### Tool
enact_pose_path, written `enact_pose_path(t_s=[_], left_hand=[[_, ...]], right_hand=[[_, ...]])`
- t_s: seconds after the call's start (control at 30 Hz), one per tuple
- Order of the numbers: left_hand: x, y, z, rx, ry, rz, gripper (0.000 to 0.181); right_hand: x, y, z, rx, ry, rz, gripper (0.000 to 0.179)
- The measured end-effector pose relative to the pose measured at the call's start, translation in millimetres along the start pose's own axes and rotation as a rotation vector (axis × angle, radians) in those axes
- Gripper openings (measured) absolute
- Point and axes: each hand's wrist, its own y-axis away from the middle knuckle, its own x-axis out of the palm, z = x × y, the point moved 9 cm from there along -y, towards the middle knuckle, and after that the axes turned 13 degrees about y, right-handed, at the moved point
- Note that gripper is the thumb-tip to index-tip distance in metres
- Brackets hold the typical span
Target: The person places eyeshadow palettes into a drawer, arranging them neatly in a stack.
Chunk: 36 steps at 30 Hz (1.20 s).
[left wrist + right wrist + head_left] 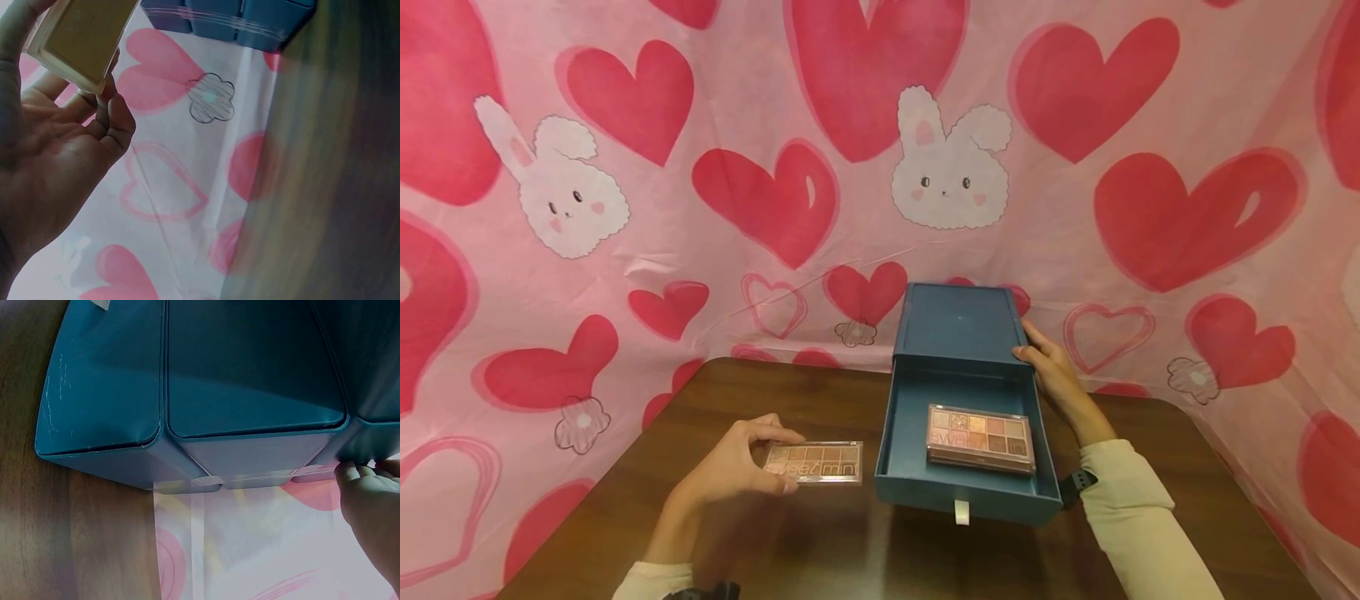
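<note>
My left hand (741, 462) pinches an eyeshadow palette (823, 463) with a clear, lettered lid between thumb and fingers, above the table and left of the open drawer. In the left wrist view the plain underside of the palette (78, 37) shows. At the right, my right hand (1056, 371) grips the side of a blue drawer box (958, 321), thumb near its front top corner; some fingers are hidden behind it. Its top drawer (917, 487) is pulled out toward me. Inside, toward the front right, lie stacked eyeshadow palettes (981, 437).
The box stands on a brown wooden table (805, 550). In the right wrist view, several blue drawer sections (250, 369) sit side by side. A pale pull tab (962, 512) hangs from the drawer front. Behind the table hangs a pink cloth (745, 108) with hearts and rabbits.
</note>
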Motion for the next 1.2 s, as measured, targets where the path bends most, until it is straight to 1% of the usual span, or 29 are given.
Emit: enact_pose_path(t_s=[0.17, 0.33, 0.47, 0.7, 0.87, 1.0, 1.1, 1.2], left_hand=[[-0.6, -7.3, -12.1, 0.027, 0.027, 0.016, 0.044], [-2.4, -15.1, -26.1, 0.069, 0.076, 0.03, 0.044], [-4.9, -20.5, -34.2, 0.076, 0.083, 0.03, 0.044], [-6.3, -28.1, -47.7, 0.104, 0.061, 0.022, 0.044], [-5.8, -34.3, -54.1, 0.13, -0.003, -0.011, 0.044], [-3.8, -40.5, -58.1, 0.146, -0.028, -0.033, 0.044], [0.8, -45.5, -59.8, 0.142, -0.037, -0.032, 0.044], [7.0, -51.3, -60.2, 0.119, -0.039, -0.03, 0.046]], right_hand=[[-1.7, -0.6, -1.0, -0.007, 0.023, -0.009, 0.072], [-1.7, -1.4, -0.5, -0.017, 0.023, -0.009, 0.072], [-1.4, -1.5, -0.8, -0.013, 0.017, -0.007, 0.072], [0.2, -0.5, 0.6, -0.014, 0.008, 0.003, 0.073], [-0.5, -1.1, 0.5, -0.018, 0.036, -0.003, 0.071], [-0.6, -1.3, 0.5, -0.019, 0.03, -0.004, 0.071], [0.0, -0.9, 0.4, -0.019, 0.016, 0.002, 0.071], [0.4, -0.4, 0.5, -0.021, 0.013, 0.007, 0.071]])
